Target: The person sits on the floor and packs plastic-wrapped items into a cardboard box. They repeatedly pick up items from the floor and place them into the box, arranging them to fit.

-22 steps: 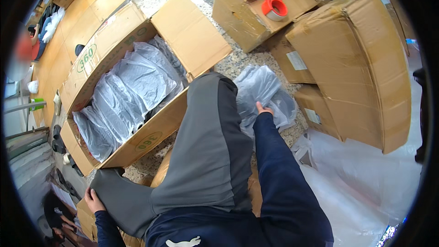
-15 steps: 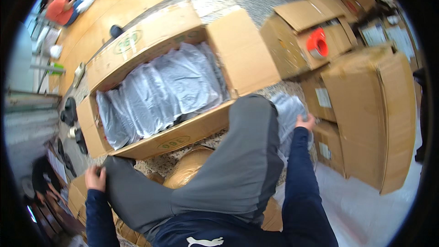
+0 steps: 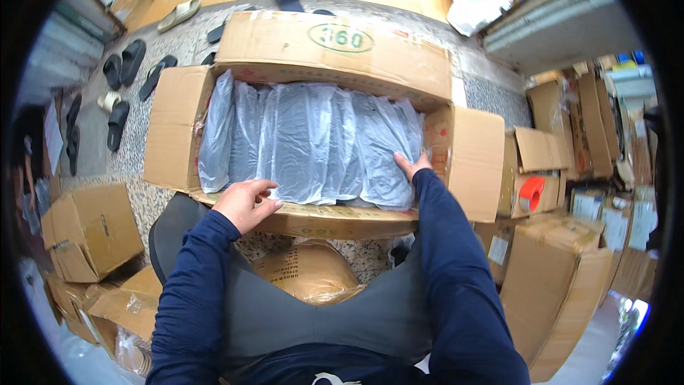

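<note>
In front of me a long open cardboard box (image 3: 335,227) holds a row of dark flat packages (image 3: 299,142), each in a clear, cloudy plastic bag. My right hand (image 3: 415,165) is inside its right end, the thumb on the near face of the rightmost bagged package (image 3: 390,184) and the fingers partly hidden along its side. Over the box's near wall, toward the left, my left hand (image 3: 248,204) is open, thumb and fingers apart, with nothing in it. Its fingertips are close to the bags, but whether they touch cannot be told.
Between my knees lies a round brown taped bundle (image 3: 306,271). Stacked cartons (image 3: 541,278) stand at the right, with a red tape dispenser (image 3: 531,192) on one. Another carton (image 3: 92,232) sits at the left. Several slippers (image 3: 132,60) lie on the floor beyond the box's left end.
My right hand has gone from the bagged package beside my right leg into the box's right end. My left hand has left my knee for the near wall. The view has turned right.
</note>
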Available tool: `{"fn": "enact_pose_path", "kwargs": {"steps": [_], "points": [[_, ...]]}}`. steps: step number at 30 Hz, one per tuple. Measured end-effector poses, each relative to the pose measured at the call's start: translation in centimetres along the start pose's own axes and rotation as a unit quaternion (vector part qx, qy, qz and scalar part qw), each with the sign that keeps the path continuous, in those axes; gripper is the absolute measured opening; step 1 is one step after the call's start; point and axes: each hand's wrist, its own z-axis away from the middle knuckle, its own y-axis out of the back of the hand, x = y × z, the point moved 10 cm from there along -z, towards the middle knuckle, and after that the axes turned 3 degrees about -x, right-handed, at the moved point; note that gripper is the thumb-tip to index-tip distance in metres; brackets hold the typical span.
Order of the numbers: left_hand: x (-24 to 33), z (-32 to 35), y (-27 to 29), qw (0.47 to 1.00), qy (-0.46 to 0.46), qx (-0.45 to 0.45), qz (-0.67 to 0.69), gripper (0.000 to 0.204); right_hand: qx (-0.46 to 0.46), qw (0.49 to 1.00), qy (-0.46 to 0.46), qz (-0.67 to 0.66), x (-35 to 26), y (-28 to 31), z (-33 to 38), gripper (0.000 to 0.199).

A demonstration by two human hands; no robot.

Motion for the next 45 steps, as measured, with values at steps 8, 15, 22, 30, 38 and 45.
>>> {"fn": "enact_pose_path", "kwargs": {"steps": [8, 15, 22, 30, 38, 45], "points": [[1.2, 0.6, 1.6, 0.999, -0.035, -0.023, -0.02, 0.047, -0.036, 0.997, -0.066, 0.002, -6.6, 0.4, 2.7, 0.111], [0.4, -0.4, 0.2, 0.999, -0.014, -0.026, 0.014, 0.049, -0.071, 0.97, 0.061, -0.225, -9.7, 5.8, 9.8, 0.082], [12.2, 3.3, -3.1, 0.856, -0.197, 0.019, 0.478, 0.081, -0.28, 0.729, 0.244, -0.575, -17.7, 9.8, 29.3, 0.091], [9.9, 8.2, -11.0, 0.685, -0.117, -0.134, 0.706, 0.075, -0.206, 0.792, 0.209, -0.535, -13.3, 9.6, 34.6, 0.07], [6.1, 10.8, -10.0, 0.645, -0.098, -0.101, 0.751, 0.064, -0.113, 0.74, 0.191, -0.635, -7.3, 12.8, 32.9, 0.046], [13.8, 9.8, -11.1, 0.784, -0.16, -0.12, 0.588, 0.062, -0.111, 0.811, 0.232, -0.525, -9.0, 13.6, 34.9, 0.065]]}}
